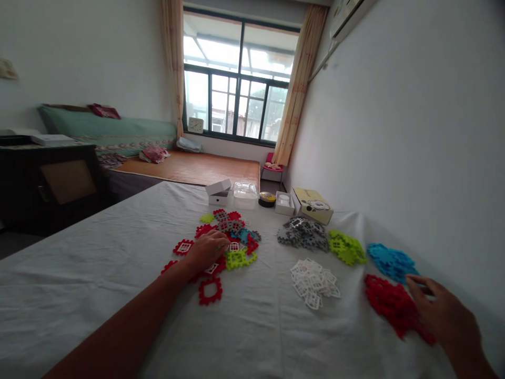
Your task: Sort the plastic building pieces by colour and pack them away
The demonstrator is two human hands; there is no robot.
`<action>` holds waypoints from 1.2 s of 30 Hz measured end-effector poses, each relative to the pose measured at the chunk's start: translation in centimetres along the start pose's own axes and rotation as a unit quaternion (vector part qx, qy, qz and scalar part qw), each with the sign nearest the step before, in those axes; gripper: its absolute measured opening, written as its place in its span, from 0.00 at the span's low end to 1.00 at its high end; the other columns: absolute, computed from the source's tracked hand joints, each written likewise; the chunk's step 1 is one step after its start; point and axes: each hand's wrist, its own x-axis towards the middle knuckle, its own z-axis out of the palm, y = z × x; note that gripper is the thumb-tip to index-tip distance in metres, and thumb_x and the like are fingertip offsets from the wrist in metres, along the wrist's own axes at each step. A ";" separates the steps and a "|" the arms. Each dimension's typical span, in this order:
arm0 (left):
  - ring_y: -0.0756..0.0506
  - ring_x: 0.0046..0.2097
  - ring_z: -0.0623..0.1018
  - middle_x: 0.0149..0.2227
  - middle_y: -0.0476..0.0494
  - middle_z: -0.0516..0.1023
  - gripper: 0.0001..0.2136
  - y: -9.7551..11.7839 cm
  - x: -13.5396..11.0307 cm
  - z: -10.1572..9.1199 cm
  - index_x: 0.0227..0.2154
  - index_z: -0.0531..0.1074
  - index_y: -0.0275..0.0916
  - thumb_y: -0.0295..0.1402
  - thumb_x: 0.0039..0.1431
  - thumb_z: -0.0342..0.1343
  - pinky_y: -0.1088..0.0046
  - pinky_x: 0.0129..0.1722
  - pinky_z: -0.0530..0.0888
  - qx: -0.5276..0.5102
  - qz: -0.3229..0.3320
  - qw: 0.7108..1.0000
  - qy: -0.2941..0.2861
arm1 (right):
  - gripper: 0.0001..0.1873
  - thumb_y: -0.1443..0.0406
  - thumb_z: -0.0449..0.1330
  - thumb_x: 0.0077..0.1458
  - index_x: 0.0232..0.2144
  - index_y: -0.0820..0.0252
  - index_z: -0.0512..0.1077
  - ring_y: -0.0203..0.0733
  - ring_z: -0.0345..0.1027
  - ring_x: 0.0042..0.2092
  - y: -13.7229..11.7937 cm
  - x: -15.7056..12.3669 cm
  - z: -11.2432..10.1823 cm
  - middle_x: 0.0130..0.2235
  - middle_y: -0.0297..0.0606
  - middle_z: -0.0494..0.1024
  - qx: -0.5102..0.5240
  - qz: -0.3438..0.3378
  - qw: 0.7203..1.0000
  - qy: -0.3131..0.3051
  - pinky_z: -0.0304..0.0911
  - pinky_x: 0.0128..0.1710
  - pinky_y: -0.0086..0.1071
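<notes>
My left hand (207, 248) reaches into a mixed pile of notched plastic building pieces. Its fingers are curled down and together at the pieces; what they grip is hidden. Around it lie a red square frame (210, 291), a lime green piece (236, 259), grey pieces (231, 225) and a blue piece (242, 235). My right hand (447, 310), slightly blurred, hovers at the right beside the red pile (390, 302) and the blue pile (394, 261). Its thumb and fingers are apart, with a gap and no piece visible between them.
Sorted piles of grey pieces (303, 234), lime pieces (347, 247) and white window pieces (314, 282) lie on the white tablecloth (252, 331). Behind stand a white box (219, 193), a clear container (245, 193), a black-and-yellow round tin (267, 199), another white box (284, 204) and a yellow box (313, 205).
</notes>
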 end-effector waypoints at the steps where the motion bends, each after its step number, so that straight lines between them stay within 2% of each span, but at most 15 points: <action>1: 0.45 0.44 0.74 0.43 0.45 0.78 0.10 0.0 0.0 0.0 0.38 0.77 0.43 0.30 0.60 0.50 0.68 0.48 0.69 0.002 -0.008 1.000 0.009 | 0.18 0.48 0.51 0.50 0.35 0.49 0.73 0.56 0.74 0.32 -2.0 -0.3 0.0 0.37 0.48 0.79 0.009 -0.023 1.000 0.009 0.66 0.31 0.47; 3: 0.46 0.45 0.74 0.43 0.45 0.78 0.11 0.1 0.0 -0.2 0.38 0.77 0.44 0.29 0.60 0.50 0.68 0.49 0.69 0.007 -0.024 0.999 0.022 | 0.18 0.49 0.51 0.51 0.38 0.49 0.73 0.52 0.74 0.33 -6.8 -1.1 0.3 0.41 0.46 0.79 0.068 -0.076 0.995 -0.015 0.68 0.33 0.43; 5: 0.46 0.45 0.74 0.43 0.45 0.77 0.11 0.2 -0.1 -0.3 0.39 0.77 0.44 0.30 0.60 0.50 0.68 0.49 0.69 0.013 -0.041 0.999 0.019 | 0.17 0.50 0.53 0.52 0.38 0.49 0.73 0.47 0.74 0.33 -12.1 -2.4 1.2 0.40 0.41 0.79 0.150 -0.139 0.975 -0.088 0.69 0.33 0.38; 7: 0.45 0.45 0.74 0.43 0.45 0.77 0.10 0.3 -0.4 -0.5 0.41 0.77 0.44 0.35 0.60 0.53 0.69 0.48 0.69 0.015 -0.048 0.999 0.000 | 0.15 0.52 0.53 0.53 0.37 0.51 0.74 0.44 0.74 0.33 -17.3 -4.0 2.4 0.38 0.38 0.79 0.198 -0.227 0.939 -0.167 0.69 0.34 0.35; 10: 0.44 0.46 0.73 0.45 0.45 0.76 0.13 0.3 -0.7 -0.6 0.42 0.76 0.45 0.40 0.55 0.57 0.69 0.48 0.69 0.014 -0.047 0.998 -0.031 | 0.13 0.56 0.52 0.57 0.35 0.52 0.74 0.41 0.73 0.34 -24.0 -6.2 4.3 0.36 0.36 0.79 0.199 -0.363 0.879 -0.236 0.67 0.36 0.33; 12: 0.44 0.45 0.74 0.43 0.45 0.77 0.10 0.2 -0.8 -0.7 0.40 0.77 0.44 0.38 0.55 0.58 0.70 0.46 0.70 0.023 -0.056 0.997 -0.041 | 0.12 0.59 0.51 0.58 0.35 0.52 0.74 0.39 0.72 0.33 -27.5 -7.2 5.4 0.36 0.36 0.79 0.190 -0.414 0.851 -0.262 0.66 0.36 0.33; 15: 0.44 0.44 0.74 0.41 0.45 0.77 0.09 -0.2 -0.7 -0.8 0.38 0.78 0.44 0.31 0.56 0.55 0.69 0.45 0.69 0.053 -0.087 0.994 -0.027 | 0.11 0.63 0.51 0.58 0.35 0.53 0.73 0.39 0.72 0.35 -30.8 -8.4 7.4 0.38 0.36 0.78 0.183 -0.439 0.840 -0.262 0.65 0.37 0.32; 18: 0.44 0.45 0.73 0.41 0.46 0.78 0.10 0.0 -0.8 -1.5 0.37 0.78 0.45 0.29 0.57 0.53 0.69 0.46 0.68 0.057 -0.089 0.994 -0.015 | 0.11 0.66 0.50 0.58 0.36 0.53 0.72 0.41 0.72 0.39 -31.7 -9.4 9.6 0.39 0.37 0.78 0.204 -0.430 0.849 -0.228 0.65 0.40 0.33; 21: 0.45 0.41 0.75 0.37 0.48 0.78 0.07 0.7 -1.0 -2.5 0.35 0.77 0.46 0.38 0.57 0.56 0.72 0.42 0.69 0.015 -0.038 0.996 -0.077 | 0.11 0.67 0.50 0.58 0.38 0.52 0.72 0.42 0.72 0.42 -30.9 -10.4 11.4 0.41 0.37 0.78 0.234 -0.422 0.847 -0.223 0.65 0.43 0.34; 23: 0.45 0.40 0.75 0.37 0.48 0.78 0.11 1.3 -1.1 -3.1 0.34 0.77 0.45 0.44 0.50 0.61 0.73 0.39 0.69 -0.002 0.000 0.992 -0.127 | 0.12 0.68 0.50 0.57 0.38 0.52 0.72 0.42 0.72 0.42 -30.2 -10.8 12.0 0.42 0.37 0.78 0.246 -0.421 0.840 -0.237 0.66 0.43 0.34; 26: 0.43 0.40 0.75 0.40 0.46 0.76 0.16 2.1 -1.3 -3.6 0.36 0.75 0.43 0.42 0.43 0.66 0.73 0.37 0.69 0.011 0.011 0.988 -0.153 | 0.12 0.68 0.51 0.56 0.38 0.53 0.72 0.41 0.72 0.40 -29.9 -11.0 12.2 0.40 0.37 0.78 0.264 -0.411 0.835 -0.253 0.67 0.42 0.33; 31: 0.45 0.38 0.76 0.36 0.47 0.78 0.07 2.8 -1.1 -3.3 0.35 0.76 0.44 0.33 0.52 0.57 0.74 0.37 0.68 0.036 -0.010 0.991 -0.129 | 0.13 0.68 0.51 0.56 0.39 0.54 0.73 0.40 0.72 0.38 -30.4 -11.2 11.8 0.39 0.37 0.78 0.276 -0.416 0.829 -0.253 0.67 0.40 0.32; 36: 0.46 0.39 0.75 0.35 0.48 0.79 0.08 2.8 -0.6 -3.2 0.36 0.77 0.44 0.32 0.58 0.54 0.74 0.39 0.68 0.067 -0.044 0.995 -0.068 | 0.12 0.68 0.51 0.56 0.38 0.55 0.73 0.40 0.72 0.38 -30.3 -11.3 11.7 0.39 0.37 0.78 0.275 -0.397 0.838 -0.255 0.66 0.40 0.32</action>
